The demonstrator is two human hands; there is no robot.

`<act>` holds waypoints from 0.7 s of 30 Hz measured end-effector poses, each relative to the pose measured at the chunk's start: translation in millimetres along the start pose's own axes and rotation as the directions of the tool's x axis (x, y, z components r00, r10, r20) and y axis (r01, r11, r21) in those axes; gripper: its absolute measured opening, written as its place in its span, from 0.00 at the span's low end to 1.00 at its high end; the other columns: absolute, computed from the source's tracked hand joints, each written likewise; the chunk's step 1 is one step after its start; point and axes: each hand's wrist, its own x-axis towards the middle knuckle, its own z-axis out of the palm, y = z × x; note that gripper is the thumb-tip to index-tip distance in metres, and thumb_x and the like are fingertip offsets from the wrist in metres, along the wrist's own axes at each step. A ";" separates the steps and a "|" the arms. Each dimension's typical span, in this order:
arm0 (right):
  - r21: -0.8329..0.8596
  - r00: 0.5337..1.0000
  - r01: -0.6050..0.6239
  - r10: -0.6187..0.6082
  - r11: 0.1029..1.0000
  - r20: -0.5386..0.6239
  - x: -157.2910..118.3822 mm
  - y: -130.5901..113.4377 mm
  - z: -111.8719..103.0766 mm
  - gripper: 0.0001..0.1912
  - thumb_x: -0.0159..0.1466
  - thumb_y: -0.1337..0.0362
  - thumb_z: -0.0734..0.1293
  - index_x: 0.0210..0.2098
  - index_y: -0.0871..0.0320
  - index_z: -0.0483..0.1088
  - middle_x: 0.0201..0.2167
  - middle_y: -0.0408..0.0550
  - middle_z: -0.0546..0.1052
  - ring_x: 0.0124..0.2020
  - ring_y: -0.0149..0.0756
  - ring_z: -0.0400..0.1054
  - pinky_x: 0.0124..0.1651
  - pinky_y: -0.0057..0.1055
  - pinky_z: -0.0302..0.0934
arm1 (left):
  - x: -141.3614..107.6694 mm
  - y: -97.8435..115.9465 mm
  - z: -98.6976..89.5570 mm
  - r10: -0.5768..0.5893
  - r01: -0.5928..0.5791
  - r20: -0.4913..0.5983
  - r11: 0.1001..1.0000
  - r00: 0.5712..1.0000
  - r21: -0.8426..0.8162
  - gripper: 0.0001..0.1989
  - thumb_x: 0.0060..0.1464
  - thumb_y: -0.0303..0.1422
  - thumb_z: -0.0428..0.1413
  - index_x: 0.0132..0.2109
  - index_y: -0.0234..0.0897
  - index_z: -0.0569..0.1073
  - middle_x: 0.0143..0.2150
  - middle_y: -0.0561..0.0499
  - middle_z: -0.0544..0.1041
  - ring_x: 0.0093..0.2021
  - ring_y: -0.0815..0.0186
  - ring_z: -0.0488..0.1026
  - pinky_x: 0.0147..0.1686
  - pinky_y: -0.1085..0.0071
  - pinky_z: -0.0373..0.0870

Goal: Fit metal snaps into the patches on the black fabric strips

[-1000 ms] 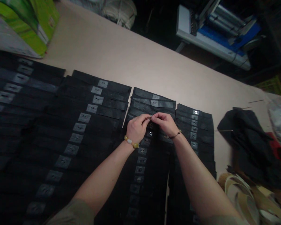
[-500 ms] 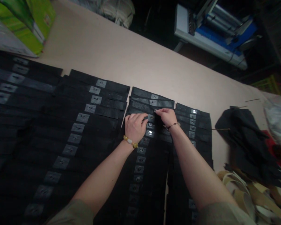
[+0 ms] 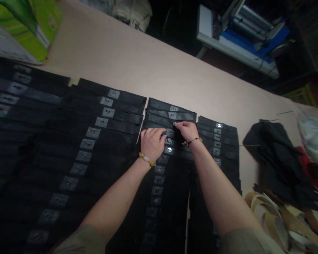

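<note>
Black fabric pieces (image 3: 116, 148) lie overlapped in columns, each with a small grey patch (image 3: 101, 122) marked by dark slits. In the third column, some patches carry a shiny round metal washer (image 3: 169, 150). My right hand (image 3: 187, 130) pinches a small round metal washer (image 3: 174, 124) between thumb and fingertips, just over a black piece near that column's top. Close by on the left, my left hand (image 3: 152, 143) rests on the same column, fingers bent, with a gap between thumb and forefinger beside a patch; nothing shows in it.
A green and white box (image 3: 46, 42) stands at the upper left of the pale table (image 3: 116, 53). To the right lie a heap of black fabric (image 3: 272, 151), a clear plastic bag (image 3: 315, 135) and rolled tan strips (image 3: 267, 215). Beyond the table is a machine (image 3: 251, 24) on a white stand.
The right hand has shifted very slightly up and left with the washer. My left hand stays in the same place on the fabric.
</note>
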 end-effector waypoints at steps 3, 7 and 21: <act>-0.049 1.000 -0.002 0.002 0.999 -0.009 1.0 -3.0 2.1 0.15 0.50 0.53 0.71 0.20 0.59 0.73 0.15 0.39 0.65 0.21 0.29 0.54 0.27 0.30 0.48 | 0.2 0.0 -0.1 0.002 -0.002 0.005 1.000 1.000 0.005 0.08 0.59 0.31 0.58 0.47 0.43 0.76 0.48 0.50 0.82 0.49 0.56 0.74 0.51 0.56 0.62; -0.021 1.000 -0.019 0.019 1.000 -0.013 2.8 -2.6 1.2 0.14 0.50 0.54 0.72 0.21 0.59 0.73 0.15 0.38 0.65 0.21 0.29 0.55 0.27 0.30 0.49 | 0.3 -0.2 0.0 0.003 -0.003 0.009 1.000 1.000 0.006 0.08 0.59 0.31 0.58 0.47 0.43 0.76 0.48 0.50 0.82 0.49 0.56 0.74 0.51 0.55 0.62; 0.004 0.999 0.019 -0.018 1.000 -0.044 0.9 -3.9 -7.0 0.13 0.48 0.56 0.74 0.25 0.59 0.73 0.22 0.41 0.72 0.24 0.30 0.60 0.31 0.29 0.56 | -0.2 -0.5 0.6 0.006 -0.006 0.004 1.000 1.000 0.008 0.09 0.59 0.31 0.59 0.47 0.43 0.76 0.48 0.50 0.82 0.49 0.55 0.74 0.51 0.55 0.62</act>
